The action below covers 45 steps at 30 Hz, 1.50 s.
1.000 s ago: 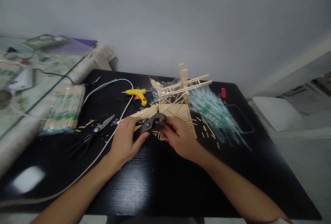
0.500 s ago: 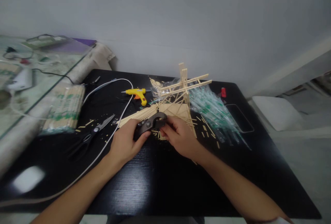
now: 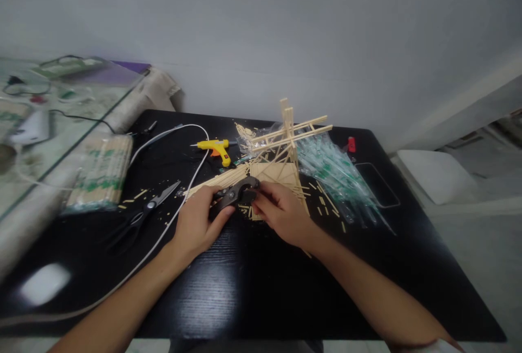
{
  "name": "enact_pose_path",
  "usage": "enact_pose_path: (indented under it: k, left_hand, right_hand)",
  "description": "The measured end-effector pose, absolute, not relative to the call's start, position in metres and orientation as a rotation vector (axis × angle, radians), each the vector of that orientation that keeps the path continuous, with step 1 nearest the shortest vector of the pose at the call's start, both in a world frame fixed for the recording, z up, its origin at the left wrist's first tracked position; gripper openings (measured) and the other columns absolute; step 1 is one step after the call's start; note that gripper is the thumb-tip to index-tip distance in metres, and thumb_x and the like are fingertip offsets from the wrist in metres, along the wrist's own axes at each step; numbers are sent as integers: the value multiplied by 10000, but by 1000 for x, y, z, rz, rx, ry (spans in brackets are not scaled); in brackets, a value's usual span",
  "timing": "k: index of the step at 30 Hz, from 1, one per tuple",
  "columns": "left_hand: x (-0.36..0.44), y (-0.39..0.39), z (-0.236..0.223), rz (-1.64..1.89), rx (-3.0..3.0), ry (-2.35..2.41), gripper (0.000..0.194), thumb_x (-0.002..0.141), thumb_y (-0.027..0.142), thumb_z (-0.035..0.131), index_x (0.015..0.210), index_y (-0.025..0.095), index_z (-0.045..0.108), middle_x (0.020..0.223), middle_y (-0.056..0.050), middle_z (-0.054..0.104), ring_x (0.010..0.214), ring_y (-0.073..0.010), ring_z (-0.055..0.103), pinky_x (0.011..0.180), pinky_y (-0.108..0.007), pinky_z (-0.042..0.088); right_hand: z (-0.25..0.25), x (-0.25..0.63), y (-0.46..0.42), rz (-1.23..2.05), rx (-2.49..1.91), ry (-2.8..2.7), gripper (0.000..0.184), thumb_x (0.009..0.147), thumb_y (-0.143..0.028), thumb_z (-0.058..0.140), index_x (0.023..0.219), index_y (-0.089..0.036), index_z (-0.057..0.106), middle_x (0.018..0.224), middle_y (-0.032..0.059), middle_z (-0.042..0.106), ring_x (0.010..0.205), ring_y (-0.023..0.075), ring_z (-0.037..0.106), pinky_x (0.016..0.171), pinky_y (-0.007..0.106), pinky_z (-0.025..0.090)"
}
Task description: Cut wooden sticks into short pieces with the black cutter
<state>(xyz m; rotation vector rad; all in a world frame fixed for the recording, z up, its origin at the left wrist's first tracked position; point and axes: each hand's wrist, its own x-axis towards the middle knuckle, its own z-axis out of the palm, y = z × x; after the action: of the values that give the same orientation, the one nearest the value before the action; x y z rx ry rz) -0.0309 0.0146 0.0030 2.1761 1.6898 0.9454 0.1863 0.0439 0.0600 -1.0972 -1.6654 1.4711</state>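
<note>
My left hand [image 3: 198, 216] is wrapped around the handle of a dark hand cutter [image 3: 234, 192] with a thick hooked jaw pointing right. Beside that jaw my right hand [image 3: 282, 212] is pinched closed; whatever its fingers hold is hidden. Just past both hands lies a flat panel of pale sticks [image 3: 275, 172]. A lattice frame of glued sticks [image 3: 290, 135] rises from the panel's far side. Loose long wooden sticks [image 3: 220, 179] fan out beyond my left hand.
A yellow glue gun [image 3: 218, 149] lies behind the sticks. To the left are black scissors [image 3: 149, 206], a white cable [image 3: 185, 200] and a wrapped stick bundle [image 3: 101, 171]. Plastic packaging [image 3: 334, 171], a phone-shaped dark object [image 3: 378, 185] and a red item [image 3: 351, 144] lie right.
The cutter and both hands are almost where they were, with only a tiny shift left in view. My grip on the cutter is the same.
</note>
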Motion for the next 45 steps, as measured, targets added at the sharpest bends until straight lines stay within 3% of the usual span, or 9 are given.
enact_pose_path:
  k: [6, 15, 19, 22, 26, 32, 36, 41, 45]
  left_hand:
    - [-30, 16, 2, 937, 2073, 1732, 375, 969, 503, 505, 1110, 182, 637, 1000, -70, 733, 899, -241, 682, 800, -338, 507]
    - [-29, 20, 7, 972, 1861, 1629, 351, 994, 429, 467, 826, 176, 644, 704, 3, 644, 659, -158, 581, 680, -274, 444]
    - [-26, 21, 4, 1022, 1732, 1506, 343, 922, 483, 575, 805, 173, 662, 676, 7, 630, 643, -154, 559, 625, -264, 431]
    - [-23, 20, 1, 1004, 1504, 1366, 396, 883, 543, 626, 766, 166, 657, 569, 23, 571, 503, -120, 480, 498, -245, 372]
    - [-20, 20, -1, 965, 1254, 1167, 491, 924, 583, 577, 701, 150, 635, 548, 1, 582, 388, -81, 411, 396, -233, 302]
    - [-18, 23, 4, 1149, 1031, 1083, 275, 880, 413, 715, 861, 143, 665, 645, -4, 645, 430, -78, 457, 409, -222, 349]
    - [-17, 24, 8, 1174, 982, 1123, 259, 808, 347, 787, 907, 128, 690, 732, -35, 704, 449, -69, 467, 427, -222, 351]
    - [-17, 24, 8, 1135, 1043, 1151, 250, 824, 361, 774, 808, 118, 717, 611, -11, 654, 435, -66, 459, 451, -228, 332]
    - [-18, 25, 5, 1140, 1050, 1164, 244, 823, 367, 777, 825, 130, 717, 666, -20, 684, 455, -69, 462, 465, -233, 343]
  right_hand:
    - [60, 187, 43, 1478, -1072, -1644, 204, 982, -333, 564, 910, -174, 669, 656, -36, 538, 521, 89, 442, 499, 227, 353]
    - [59, 188, 45, 1511, -970, -1587, 222, 970, -289, 559, 1157, -213, 651, 678, -55, 562, 486, 79, 425, 468, 219, 355]
    - [70, 195, 49, 1474, -977, -1521, 147, 955, -288, 586, 1075, -204, 601, 700, -28, 661, 579, 108, 567, 562, 242, 448]
    - [78, 207, 54, 1381, -1010, -1460, 163, 941, -325, 644, 996, -211, 540, 797, 26, 754, 722, 146, 678, 699, 290, 525]
    - [73, 227, 57, 1346, -1051, -1310, 303, 891, -431, 719, 903, -220, 501, 851, 56, 780, 769, 182, 733, 645, 287, 548]
    - [44, 254, 43, 1269, -1262, -1307, 403, 788, -518, 802, 772, -198, 557, 780, 70, 771, 624, 161, 671, 572, 275, 521]
    - [22, 262, 26, 1218, -1392, -1353, 392, 737, -505, 836, 727, -192, 600, 731, 36, 728, 589, 148, 603, 578, 281, 493]
    - [1, 263, 8, 1112, -1497, -1579, 248, 804, -406, 781, 734, -194, 672, 725, 10, 690, 686, 178, 613, 660, 299, 462]
    - [-2, 262, 2, 1025, -1533, -1705, 187, 836, -345, 765, 751, -201, 682, 742, 2, 697, 692, 176, 610, 656, 292, 436]
